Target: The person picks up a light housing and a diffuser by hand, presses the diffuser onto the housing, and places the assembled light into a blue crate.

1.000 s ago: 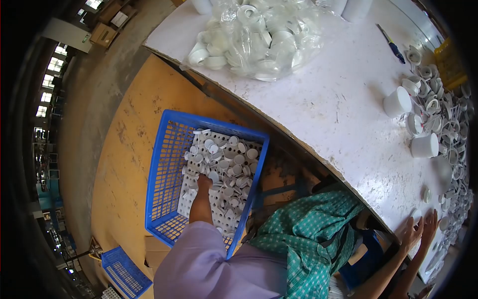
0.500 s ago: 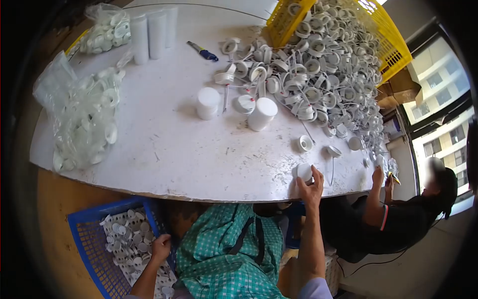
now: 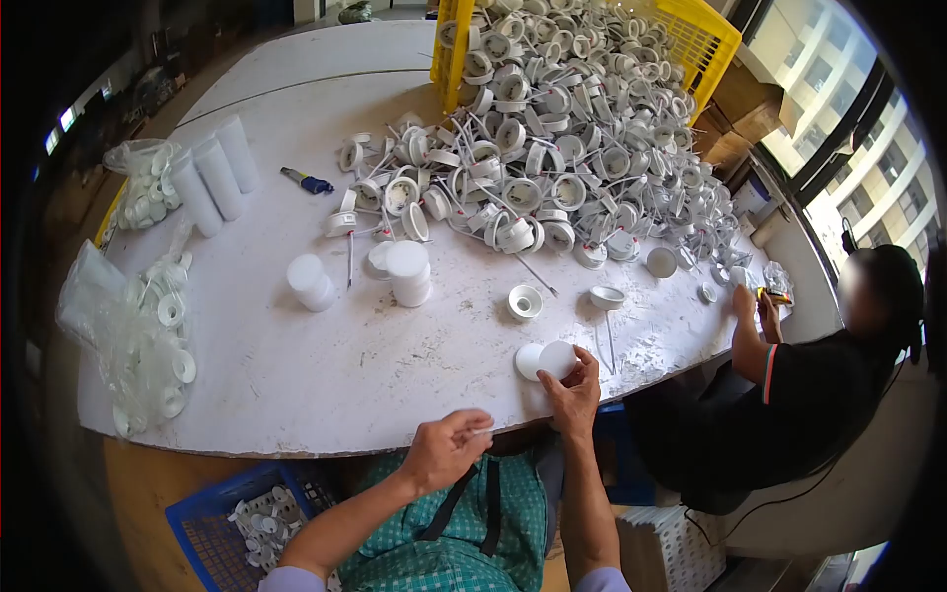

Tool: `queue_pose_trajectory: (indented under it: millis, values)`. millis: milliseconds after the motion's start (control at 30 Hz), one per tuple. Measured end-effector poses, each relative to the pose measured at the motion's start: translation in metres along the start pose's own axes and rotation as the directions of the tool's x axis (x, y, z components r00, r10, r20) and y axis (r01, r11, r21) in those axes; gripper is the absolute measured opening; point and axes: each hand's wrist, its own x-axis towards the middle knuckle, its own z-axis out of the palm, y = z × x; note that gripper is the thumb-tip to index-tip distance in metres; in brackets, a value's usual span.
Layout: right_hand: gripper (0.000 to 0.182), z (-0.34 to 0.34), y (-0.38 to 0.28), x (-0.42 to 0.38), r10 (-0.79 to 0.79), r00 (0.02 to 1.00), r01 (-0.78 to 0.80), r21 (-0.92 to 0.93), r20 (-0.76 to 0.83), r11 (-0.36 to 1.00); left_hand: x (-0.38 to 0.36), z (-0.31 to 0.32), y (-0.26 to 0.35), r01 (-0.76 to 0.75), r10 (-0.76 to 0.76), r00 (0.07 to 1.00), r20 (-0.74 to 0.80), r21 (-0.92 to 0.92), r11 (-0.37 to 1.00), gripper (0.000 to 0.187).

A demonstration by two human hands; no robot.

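My right hand point(image 3: 572, 397) pinches a thin white disc point(image 3: 557, 360) between thumb and fingers, tilted up near the table's front edge. Beside it, to the left, a white round piece point(image 3: 530, 362) rests on the table. My left hand point(image 3: 444, 456) is raised over the table edge with its fingers curled together; a small pale bit shows at the fingertips, too small to name. Just beyond my right hand lie a white ring-shaped cup point(image 3: 525, 303) and a white round part with a wire point(image 3: 607, 297).
A big heap of white round housings with wires point(image 3: 552, 148) spills from a yellow crate point(image 3: 705, 44). Stacks of white discs point(image 3: 407, 274) stand mid-table. Bagged parts point(image 3: 158, 326) lie left. A blue basket point(image 3: 202, 543) sits below. Another person point(image 3: 809, 414) works at right.
My left hand has risen from the blue basket to the table edge. My right hand now tilts a disc up beside the white round piece. The head view has shifted.
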Motion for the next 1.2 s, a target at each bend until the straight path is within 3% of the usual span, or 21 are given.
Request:
queue_pose_trajectory:
  millis: [67,100,200,300,333,367,433,467,633,733,833,967,1067,1100,1200]
  values:
    - [0.066,-0.004,0.001,-0.001,0.011,0.997,-0.030,0.268,0.074,0.963,0.042,0.019,0.012,-0.052,0.068,0.996,-0.060,0.227,0.972,0.040]
    - [0.066,-0.006,-0.004,-0.004,0.015,0.998,-0.033,0.277,0.068,0.960,0.059,0.028,0.016,-0.051,0.066,0.996,-0.054,0.238,0.970,0.040]
    - [0.063,-0.019,-0.014,-0.016,-0.041,0.982,-0.052,0.471,0.185,0.881,0.091,0.047,0.034,0.163,-0.164,0.987,-0.002,0.094,0.982,0.033]
    - [0.060,-0.030,-0.016,-0.021,0.014,0.971,-0.149,0.558,0.239,0.817,0.100,0.059,0.030,0.215,-0.216,0.976,0.034,0.043,0.976,0.026]
    - [0.044,-0.036,-0.020,-0.024,0.044,0.975,-0.168,0.593,0.219,0.788,0.100,0.062,0.027,0.222,-0.225,0.974,0.040,0.057,0.973,0.026]
    - [0.044,-0.039,-0.013,-0.024,0.051,0.976,-0.172,0.601,0.213,0.780,0.100,0.064,0.026,0.235,-0.237,0.971,0.039,0.049,0.971,0.024]
    - [0.025,-0.046,0.003,-0.025,0.260,0.917,-0.398,0.634,0.303,0.664,0.101,0.071,0.024,0.251,-0.253,0.967,0.040,0.048,0.967,0.023]
    - [0.015,-0.044,0.003,-0.027,0.290,0.919,-0.395,0.642,0.268,0.657,0.101,0.075,0.023,0.270,-0.271,0.962,0.039,0.027,0.962,0.022]
    - [0.019,-0.052,0.016,-0.028,0.313,0.922,-0.380,0.676,0.227,0.631,0.104,0.095,0.017,0.259,-0.258,0.965,0.046,-0.007,0.966,0.020]
    - [0.028,-0.060,0.021,-0.031,0.273,0.916,-0.400,0.616,0.294,0.679,0.105,0.105,0.021,0.244,-0.248,0.968,0.041,0.082,0.966,0.018]
    - [0.020,-0.069,0.016,-0.034,0.325,0.899,-0.436,0.659,0.293,0.612,0.106,0.111,0.029,0.305,-0.321,0.946,0.045,0.213,0.928,0.020]
    - [0.015,-0.079,0.032,-0.040,0.345,0.912,-0.403,0.646,0.222,0.648,0.108,0.117,0.019,0.316,-0.363,0.917,0.168,0.254,0.914,0.028]
    - [0.015,-0.090,0.031,-0.037,0.403,0.905,-0.393,0.628,0.135,0.672,0.115,0.121,0.019,0.328,-0.346,0.869,0.355,0.112,0.938,0.031]
    - [0.015,-0.094,0.033,-0.037,0.393,0.909,-0.386,0.629,0.137,0.674,0.122,0.123,0.022,0.318,-0.337,0.874,0.351,0.111,0.942,0.031]
    - [0.011,-0.110,0.041,-0.037,0.412,0.907,-0.343,0.726,0.091,0.595,0.153,0.136,0.033,0.226,-0.262,0.954,0.144,0.229,0.947,0.036]
